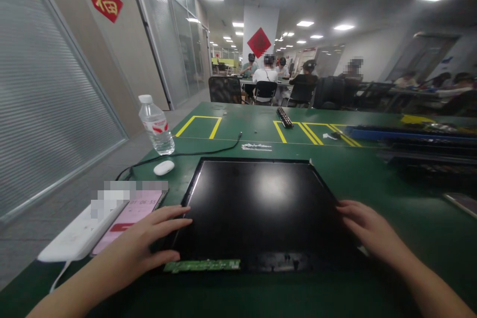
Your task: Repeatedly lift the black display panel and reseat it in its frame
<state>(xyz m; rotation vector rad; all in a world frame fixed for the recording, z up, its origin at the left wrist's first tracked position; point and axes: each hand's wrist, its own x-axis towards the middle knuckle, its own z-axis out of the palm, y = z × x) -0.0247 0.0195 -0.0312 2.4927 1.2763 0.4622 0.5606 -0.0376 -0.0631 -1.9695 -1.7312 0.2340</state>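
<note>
A black LCD screen panel (pixel 261 208) lies face up on the green table in front of me. A narrow green circuit board (pixel 203 265) runs along the left part of its near edge. My left hand (pixel 149 233) rests at the panel's left edge, fingers stretched and apart. Two of its fingertips reach over the frame, and the thumb is by the circuit board's left end. On the opposite side, my right hand (pixel 368 226) touches the right edge with extended fingertips; part of that hand's underside is hidden. Neither hand is closed around anything.
Left of the panel are a pink-screened phone (pixel 139 206), a white device (pixel 85 228), a white oval case (pixel 164 168), a water bottle (pixel 156 126) and a black cable (pixel 201 153). Blurred dark parts (pixel 428 146) lie at the right. People (pixel 265 73) sit farther back.
</note>
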